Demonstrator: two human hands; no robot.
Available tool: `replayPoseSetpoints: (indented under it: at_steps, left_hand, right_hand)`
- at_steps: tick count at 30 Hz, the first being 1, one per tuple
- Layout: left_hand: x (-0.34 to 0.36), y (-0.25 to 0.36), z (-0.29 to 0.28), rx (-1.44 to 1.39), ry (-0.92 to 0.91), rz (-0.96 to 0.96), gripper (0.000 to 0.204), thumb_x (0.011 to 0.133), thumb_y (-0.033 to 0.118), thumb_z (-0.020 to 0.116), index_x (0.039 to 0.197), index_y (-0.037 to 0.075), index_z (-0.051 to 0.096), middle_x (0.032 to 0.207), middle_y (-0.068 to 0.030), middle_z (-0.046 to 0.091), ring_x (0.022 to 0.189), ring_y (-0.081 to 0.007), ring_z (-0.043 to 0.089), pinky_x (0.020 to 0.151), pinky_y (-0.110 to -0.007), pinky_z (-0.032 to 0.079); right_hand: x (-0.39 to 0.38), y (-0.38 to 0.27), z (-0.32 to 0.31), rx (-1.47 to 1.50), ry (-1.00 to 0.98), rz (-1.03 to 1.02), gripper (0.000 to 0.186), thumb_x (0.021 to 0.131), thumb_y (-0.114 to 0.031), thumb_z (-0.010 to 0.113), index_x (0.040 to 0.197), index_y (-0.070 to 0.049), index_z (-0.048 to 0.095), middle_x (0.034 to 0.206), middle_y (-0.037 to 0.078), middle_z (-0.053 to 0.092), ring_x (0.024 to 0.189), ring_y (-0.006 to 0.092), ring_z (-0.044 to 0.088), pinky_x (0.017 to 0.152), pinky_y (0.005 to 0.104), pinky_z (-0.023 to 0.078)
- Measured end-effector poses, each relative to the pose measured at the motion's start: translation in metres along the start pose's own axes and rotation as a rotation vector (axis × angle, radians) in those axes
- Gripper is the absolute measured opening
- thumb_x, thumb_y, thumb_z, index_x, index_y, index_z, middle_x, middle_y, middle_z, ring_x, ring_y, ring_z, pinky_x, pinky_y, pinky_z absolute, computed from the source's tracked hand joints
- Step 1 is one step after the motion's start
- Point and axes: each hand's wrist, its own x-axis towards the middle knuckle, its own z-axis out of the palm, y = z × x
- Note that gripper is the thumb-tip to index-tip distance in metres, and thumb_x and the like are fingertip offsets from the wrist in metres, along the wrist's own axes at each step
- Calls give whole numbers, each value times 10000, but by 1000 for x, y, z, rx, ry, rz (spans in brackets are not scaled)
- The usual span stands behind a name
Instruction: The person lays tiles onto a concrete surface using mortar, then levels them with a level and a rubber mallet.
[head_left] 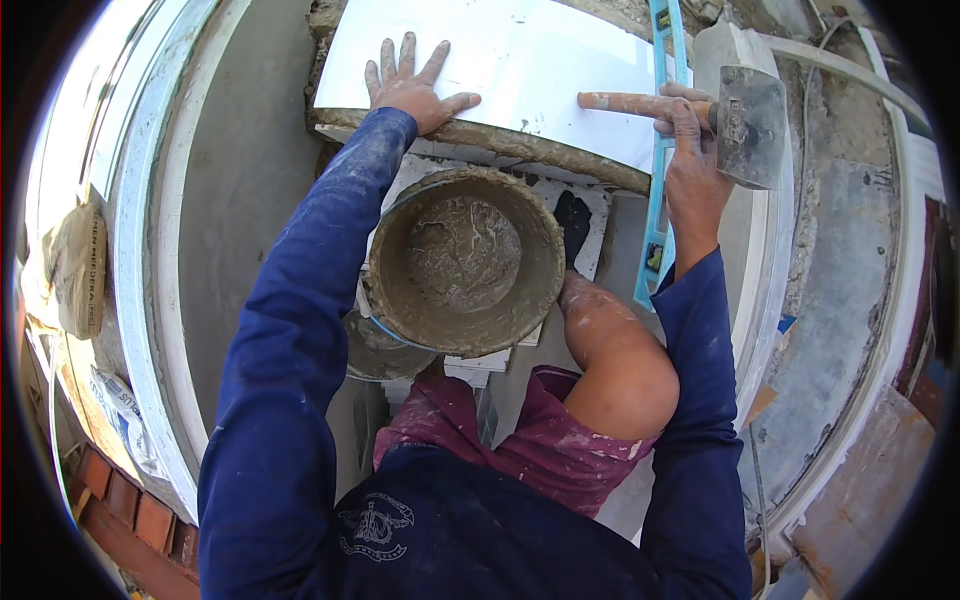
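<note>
Flat on the white tile (540,70), near its left end, rests my left hand (412,92) with its fingers spread. A rubber mallet (752,128) with a dark square head and an orange-brown wooden handle is gripped in my right hand (690,150), close below the head. The mallet's handle points left over the tile's right part. Beneath my right wrist a light blue spirit level (655,215) runs along the tile's right end. Grey mortar shows under the tile's near edge. A bucket (470,330) with wet mortar inside stands between my arms.
A second, smaller bucket (380,352) sits partly hidden behind the large one. My foot in a dark shoe (573,225) is on a white step to its right. A cement bag (75,270) lies at the far left, above stacked red-brown bricks (125,500). White-edged walls flank both sides.
</note>
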Motion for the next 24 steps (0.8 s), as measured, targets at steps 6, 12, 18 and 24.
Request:
replayPoseSetpoints:
  at_steps: [6, 12, 18, 24]
  left_hand:
    - [-1, -1, -7, 22, 23, 11, 986, 737, 842, 487, 1534, 334, 206, 1612, -144, 48, 1480, -366, -49, 1172, -561, -18]
    - [-38, -16, -22, 43, -109, 251, 949, 747, 577, 737, 1521, 333, 245, 1602, -157, 101, 1469, -416, 38, 1183, -567, 69]
    - [-52, -10, -22, 65, -34, 243, 918, 768, 363, 784, 1516, 326, 253, 1592, -146, 165, 1459, -410, 132, 1187, -539, 135]
    - [-53, -10, -20, 88, -31, 237, 917, 797, 430, 750, 1530, 327, 208, 1588, -152, 176, 1453, -425, 140, 1181, -556, 144]
  right_hand:
    - [4, 4, 13, -88, -142, -108, 146, 981, -147, 569, 1008, -22, 640, 1030, 86, 700, 805, 110, 650, 772, 245, 535]
    - [9, -4, 23, 1, -134, -35, 134, 976, -135, 577, 993, -11, 625, 1009, 91, 701, 759, 114, 631, 733, 256, 535]
    - [7, -25, 30, 14, -96, 84, 133, 979, -138, 573, 935, -18, 612, 1013, 92, 699, 763, 112, 629, 714, 251, 532]
    - [5, -44, 34, 184, -102, -36, 136, 994, -137, 544, 982, -37, 636, 1014, 82, 703, 766, 103, 635, 713, 243, 532]
